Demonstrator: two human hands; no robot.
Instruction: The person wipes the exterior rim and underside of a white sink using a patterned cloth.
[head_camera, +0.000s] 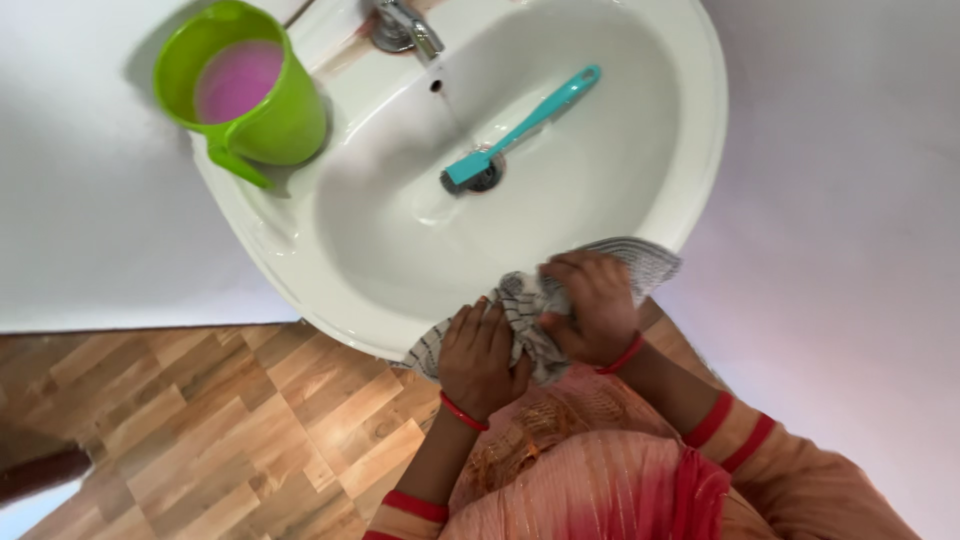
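Both hands grip a grey striped cloth (530, 305) bunched at the near rim of a white wash basin (690, 150). My left hand (480, 360) clutches the cloth's lower left part. The upper right part, which spreads over the rim, is squeezed by my right hand (595, 305). A red bangle sits on each wrist. Inside the basin a teal brush (525, 125) lies with its head over the drain. A thin stream of water falls from the metal tap (405, 25) at the basin's far side.
A green plastic jug (245, 90) holding pinkish liquid stands on the basin's left rim. White wall surrounds the basin. Wood-pattern flooring (230, 430) shows at the lower left. My peach and red clothing fills the bottom of the view.
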